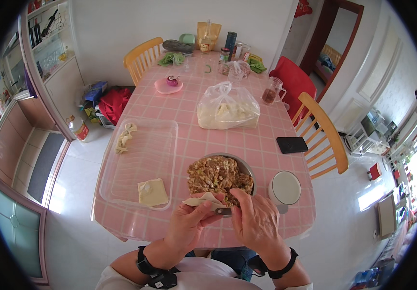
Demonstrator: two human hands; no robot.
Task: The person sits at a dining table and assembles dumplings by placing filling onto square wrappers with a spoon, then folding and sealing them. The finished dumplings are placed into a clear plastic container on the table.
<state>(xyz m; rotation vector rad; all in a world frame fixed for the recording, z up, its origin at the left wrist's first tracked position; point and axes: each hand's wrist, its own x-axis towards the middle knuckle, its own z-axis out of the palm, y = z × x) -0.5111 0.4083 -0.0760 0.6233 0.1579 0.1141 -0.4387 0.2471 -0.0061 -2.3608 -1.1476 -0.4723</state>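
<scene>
My left hand (190, 219) holds a folded wonton wrapper (205, 200) between thumb and fingers, at the near edge of a metal bowl. Any filling inside the wrapper is hidden. In my right hand (257, 217) is a metal utensil; its handle end (223, 211) points at the wrapper, and a flat grey end (283, 208) shows past the hand's other side. Minced meat filling (212, 174) with green bits is heaped in the metal bowl (249, 166). Left of it, a clear plastic tray (147, 145) carries a stack of square wrappers (153, 194) and several folded wontons (124, 139).
Right of the bowl stands a white-topped cup (284, 187), with a black phone (292, 145) beyond. Farther back are a plastic bag of pale food (228, 110), a glass mug (272, 90) and a pink plate (161, 87) with a purple onion (172, 81). Wooden chairs (326, 134) flank the table.
</scene>
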